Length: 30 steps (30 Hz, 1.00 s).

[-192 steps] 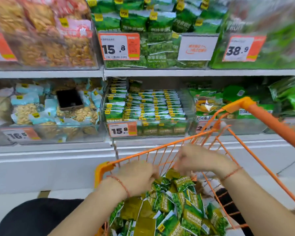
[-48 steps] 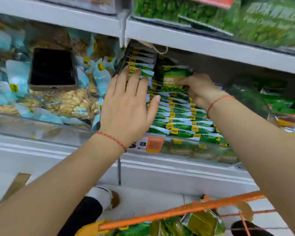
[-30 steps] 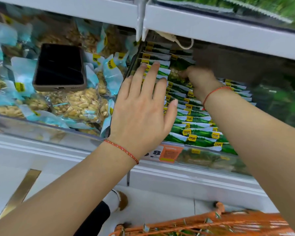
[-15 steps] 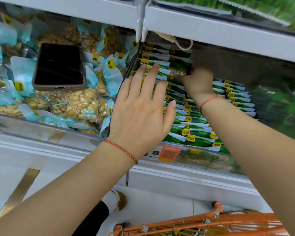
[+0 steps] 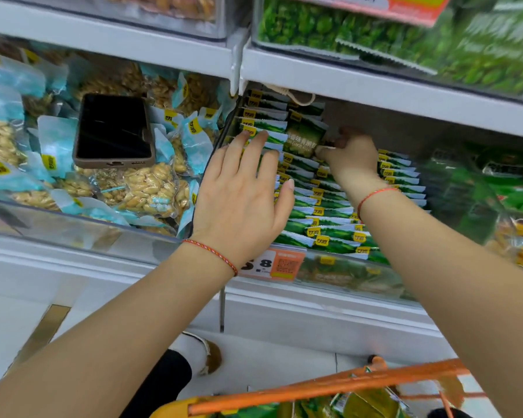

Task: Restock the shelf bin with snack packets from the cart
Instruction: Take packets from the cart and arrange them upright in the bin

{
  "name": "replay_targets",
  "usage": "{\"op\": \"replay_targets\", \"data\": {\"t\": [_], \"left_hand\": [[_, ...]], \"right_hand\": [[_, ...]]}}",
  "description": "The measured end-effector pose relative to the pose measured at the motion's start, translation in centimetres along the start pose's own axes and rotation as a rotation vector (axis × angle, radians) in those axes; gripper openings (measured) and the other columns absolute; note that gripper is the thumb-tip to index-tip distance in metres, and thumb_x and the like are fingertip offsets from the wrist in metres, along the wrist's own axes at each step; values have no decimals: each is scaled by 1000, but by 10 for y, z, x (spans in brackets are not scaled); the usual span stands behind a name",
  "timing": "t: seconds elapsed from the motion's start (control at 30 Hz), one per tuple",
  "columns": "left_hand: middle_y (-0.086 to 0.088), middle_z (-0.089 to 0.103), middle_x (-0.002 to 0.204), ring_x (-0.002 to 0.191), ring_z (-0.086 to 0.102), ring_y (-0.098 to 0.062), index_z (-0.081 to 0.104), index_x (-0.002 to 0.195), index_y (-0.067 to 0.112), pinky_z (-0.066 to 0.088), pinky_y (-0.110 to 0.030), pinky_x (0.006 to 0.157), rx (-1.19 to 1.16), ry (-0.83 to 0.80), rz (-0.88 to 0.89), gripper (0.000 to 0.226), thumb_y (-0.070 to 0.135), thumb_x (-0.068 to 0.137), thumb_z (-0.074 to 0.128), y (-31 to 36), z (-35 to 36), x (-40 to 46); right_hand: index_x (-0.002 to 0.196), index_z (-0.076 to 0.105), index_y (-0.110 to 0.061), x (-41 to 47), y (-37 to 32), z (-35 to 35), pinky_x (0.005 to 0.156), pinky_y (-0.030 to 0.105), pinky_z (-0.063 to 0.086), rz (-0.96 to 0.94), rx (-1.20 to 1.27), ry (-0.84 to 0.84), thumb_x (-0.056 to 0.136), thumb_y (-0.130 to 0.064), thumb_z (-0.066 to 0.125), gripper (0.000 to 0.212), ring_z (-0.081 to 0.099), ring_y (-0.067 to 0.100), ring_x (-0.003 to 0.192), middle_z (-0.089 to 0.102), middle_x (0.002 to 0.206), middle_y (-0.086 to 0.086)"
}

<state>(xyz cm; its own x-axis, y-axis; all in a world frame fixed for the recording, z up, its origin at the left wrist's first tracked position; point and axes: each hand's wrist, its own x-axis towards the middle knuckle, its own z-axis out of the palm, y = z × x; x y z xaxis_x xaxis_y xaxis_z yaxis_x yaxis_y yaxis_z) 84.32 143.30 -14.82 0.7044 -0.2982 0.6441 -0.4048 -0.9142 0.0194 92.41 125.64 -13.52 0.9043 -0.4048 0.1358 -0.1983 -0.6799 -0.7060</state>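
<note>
The right hand [image 5: 349, 155] is deep in the clear shelf bin [image 5: 344, 271], at about 1 o'clock from the middle of the view, its fingers [image 5: 325, 150] curled and pinching the right edge of a green pea snack packet [image 5: 302, 138], which stands upright at the back of the middle row. The left hand [image 5: 242, 200] lies flat on the left row of filed packets [image 5: 263, 125], fingers straight and spread, tips resting on their white top edges, apparently bracing that row while the new packet goes in. The bin is already close to full, with rows of green packets [image 5: 323, 227] shingled front to back. More packets wait in the orange cart [image 5: 329, 387] at 6 o'clock.

The packet looks light, thin and crinkly, a sealed foil pouch with loose contents, so it should flex rather than hold its shape. An edge or the top seam seems the sensible hold; squeezing the belly could crush the peas, and glossy film may slip from a loose pinch. Sliding it down between its neighbours will likely need the row parted a little.

At 10 o'clock a dark phone [image 5: 114, 131] rests on blue-edged nut packets [image 5: 151, 188] in the neighbouring bin.
</note>
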Motion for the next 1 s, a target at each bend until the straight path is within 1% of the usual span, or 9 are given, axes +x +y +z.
{"op": "replay_targets", "data": {"t": [0.1,0.23,0.37,0.5,0.57,0.63,0.73,0.87,1.0], "left_hand": [[-13,58,128,122,50,-33,60,119,5,34,-44,103,-50,-42,9,50,43,95,37,0,-8,-2],[-12,59,127,126,47,-32,59,122,5,26,-49,112,-133,-56,81,50,42,95,37,8,-42,-14],[-7,63,119,122,51,-31,63,115,10,26,-47,111,-220,-29,154,40,34,91,43,35,-89,-52],[-2,68,102,116,54,-30,67,102,15,27,-41,106,-378,-177,168,37,35,87,40,58,-128,-97],[-2,69,98,105,57,-27,68,100,17,40,-42,95,-466,-328,173,33,33,90,41,68,-141,-117],[0,68,103,102,58,-23,65,107,22,47,-40,86,-499,-598,133,25,29,95,45,75,-146,-135],[-2,64,118,110,59,-24,59,119,25,49,-37,88,-316,-894,54,28,20,94,48,72,-136,-153],[-15,60,120,112,58,-31,55,122,9,48,-38,88,-23,-1024,6,35,1,89,44,59,-128,-158],[-15,57,126,116,55,-30,48,129,6,46,-36,90,114,-1133,14,37,1,93,41,66,-126,-169]], "right_hand": [[130,54,-11,-34,4,-25,87,25,45,47,121,-57,88,-16,67,44,57,23,116,58,129,6],[117,63,-12,-96,6,-60,90,26,47,-93,45,-169,90,-11,61,27,59,15,98,62,107,2],[97,68,-21,-154,10,-91,78,25,50,-212,-30,-184,90,-13,59,14,62,12,79,65,85,-4],[88,66,-26,-207,9,-120,77,31,52,-215,32,-331,89,-16,63,10,67,19,78,66,75,-4],[96,66,-20,-234,12,-130,74,29,50,-206,19,-459,91,-20,63,6,67,17,79,68,80,0],[95,66,-21,-256,23,-132,77,33,51,-179,-28,-585,91,-25,63,7,65,16,80,70,86,5],[109,65,-20,-281,49,-128,87,34,50,-141,-296,-799,91,-31,61,21,62,16,95,68,103,2],[124,57,-5,-302,81,-120,94,41,47,-59,-463,-916,92,-41,57,48,58,30,108,60,124,14],[131,52,-10,-311,92,-116,96,37,47,16,-395,-928,94,-42,54,49,56,25,113,56,129,10]]}}
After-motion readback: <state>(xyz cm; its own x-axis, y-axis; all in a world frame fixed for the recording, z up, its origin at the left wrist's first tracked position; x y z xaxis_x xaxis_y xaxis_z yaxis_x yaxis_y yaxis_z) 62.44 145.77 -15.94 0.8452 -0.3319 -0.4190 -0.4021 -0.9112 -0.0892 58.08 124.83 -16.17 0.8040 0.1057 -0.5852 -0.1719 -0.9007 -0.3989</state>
